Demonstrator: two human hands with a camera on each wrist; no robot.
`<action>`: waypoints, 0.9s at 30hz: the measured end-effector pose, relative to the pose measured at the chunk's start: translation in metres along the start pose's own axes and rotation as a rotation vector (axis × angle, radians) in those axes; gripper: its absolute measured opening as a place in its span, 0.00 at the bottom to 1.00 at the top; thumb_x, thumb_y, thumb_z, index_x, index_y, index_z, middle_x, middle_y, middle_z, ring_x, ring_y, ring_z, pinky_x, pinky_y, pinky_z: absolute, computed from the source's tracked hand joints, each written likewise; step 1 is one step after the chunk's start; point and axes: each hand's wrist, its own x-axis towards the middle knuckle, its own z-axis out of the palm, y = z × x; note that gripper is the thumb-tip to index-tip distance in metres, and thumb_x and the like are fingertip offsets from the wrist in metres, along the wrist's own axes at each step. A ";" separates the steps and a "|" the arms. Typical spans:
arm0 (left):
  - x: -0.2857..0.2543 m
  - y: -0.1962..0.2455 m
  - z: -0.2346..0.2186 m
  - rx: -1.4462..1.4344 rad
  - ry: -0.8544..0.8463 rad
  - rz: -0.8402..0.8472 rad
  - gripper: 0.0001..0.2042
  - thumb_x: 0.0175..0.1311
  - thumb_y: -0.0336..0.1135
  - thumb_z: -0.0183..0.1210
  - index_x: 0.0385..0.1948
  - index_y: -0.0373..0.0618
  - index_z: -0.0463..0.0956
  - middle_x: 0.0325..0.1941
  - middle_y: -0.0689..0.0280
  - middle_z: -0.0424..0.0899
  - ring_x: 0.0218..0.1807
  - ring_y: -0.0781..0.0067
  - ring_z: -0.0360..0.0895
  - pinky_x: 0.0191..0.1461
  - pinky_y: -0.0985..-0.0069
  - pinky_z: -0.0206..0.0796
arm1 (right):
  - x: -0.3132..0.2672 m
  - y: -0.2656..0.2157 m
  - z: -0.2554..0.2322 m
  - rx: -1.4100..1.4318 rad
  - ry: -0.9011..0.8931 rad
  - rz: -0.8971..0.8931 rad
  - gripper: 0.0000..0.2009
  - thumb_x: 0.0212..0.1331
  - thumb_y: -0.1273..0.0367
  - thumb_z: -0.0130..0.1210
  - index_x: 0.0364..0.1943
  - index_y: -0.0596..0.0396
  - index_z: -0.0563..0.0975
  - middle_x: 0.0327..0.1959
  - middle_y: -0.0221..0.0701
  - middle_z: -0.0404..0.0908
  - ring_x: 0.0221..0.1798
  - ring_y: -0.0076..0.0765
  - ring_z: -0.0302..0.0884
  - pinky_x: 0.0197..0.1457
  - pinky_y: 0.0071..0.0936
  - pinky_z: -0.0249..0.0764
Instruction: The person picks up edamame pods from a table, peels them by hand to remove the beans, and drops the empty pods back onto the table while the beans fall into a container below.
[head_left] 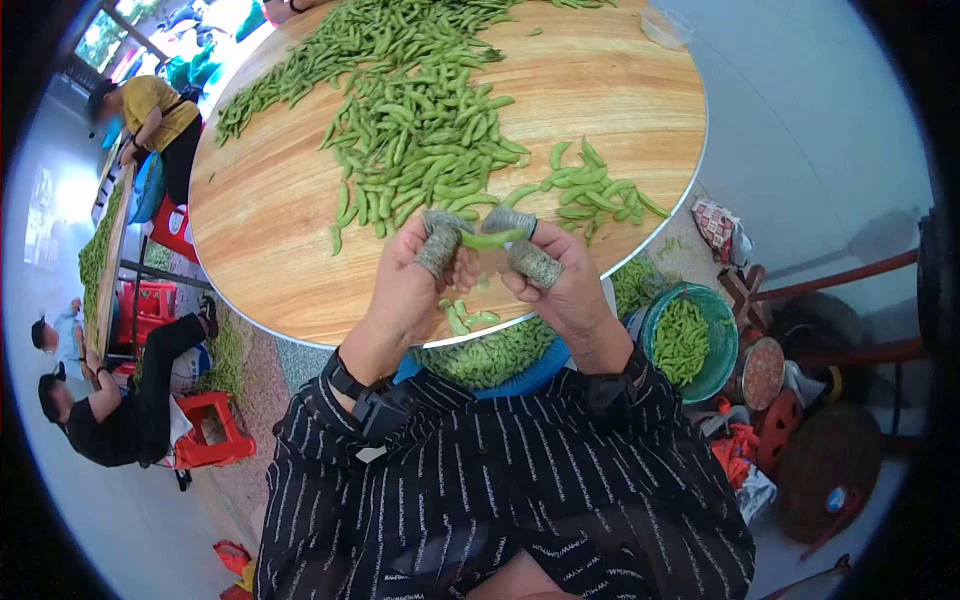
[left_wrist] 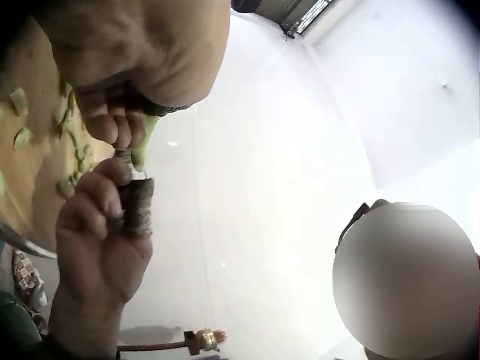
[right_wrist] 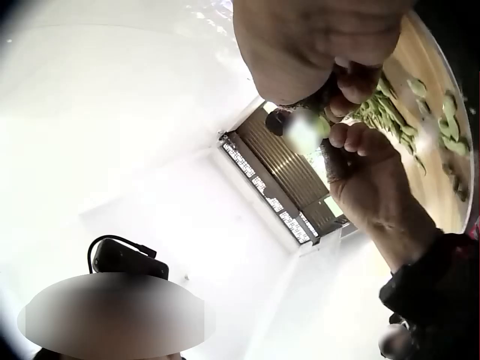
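Observation:
A green soybean pod [head_left: 488, 240] lies level between the two hands, over the near part of the round table. My left hand [head_left: 402, 278] pinches one end between thumb and forefinger. At the other end, my right hand [head_left: 575, 285] pinches it the same way. Grey woven wraps [head_left: 438, 250] cover the thumbs and forefingers of both hands. The left wrist view shows the pod [left_wrist: 145, 142] partly hidden by the fingers. Several opened pods [head_left: 460, 318] lie at the table edge below the hands.
A big heap of pods [head_left: 420, 130] covers the middle and far side of the wooden table [head_left: 620, 90]; a smaller pile [head_left: 600, 190] sits right. Below the edge stands a blue basin [head_left: 550, 365] of pods, with a green bucket [head_left: 735, 345] at right. People sit at another table at left.

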 end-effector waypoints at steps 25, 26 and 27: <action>-0.027 0.022 -0.013 0.842 -0.301 0.141 0.06 0.55 0.30 0.50 0.30 0.38 0.69 0.21 0.58 0.70 0.25 0.57 0.68 0.30 0.75 0.60 | -0.009 0.004 0.016 -0.457 0.036 0.077 0.04 0.53 0.72 0.49 0.30 0.57 0.73 0.21 0.23 0.70 0.20 0.13 0.62 0.20 0.09 0.55; -0.027 0.021 -0.013 0.724 -0.312 0.097 0.06 0.57 0.31 0.49 0.30 0.38 0.69 0.21 0.59 0.70 0.25 0.59 0.67 0.31 0.76 0.60 | -0.009 0.006 0.015 -0.414 0.037 0.086 0.04 0.52 0.72 0.50 0.31 0.57 0.73 0.21 0.22 0.70 0.20 0.13 0.62 0.20 0.09 0.55; -0.027 0.017 -0.015 0.723 -0.314 0.092 0.06 0.57 0.31 0.49 0.30 0.38 0.69 0.21 0.59 0.70 0.25 0.59 0.67 0.31 0.76 0.60 | -0.009 0.007 0.013 -0.412 0.042 0.088 0.04 0.52 0.72 0.50 0.31 0.57 0.73 0.21 0.22 0.70 0.20 0.13 0.62 0.20 0.09 0.55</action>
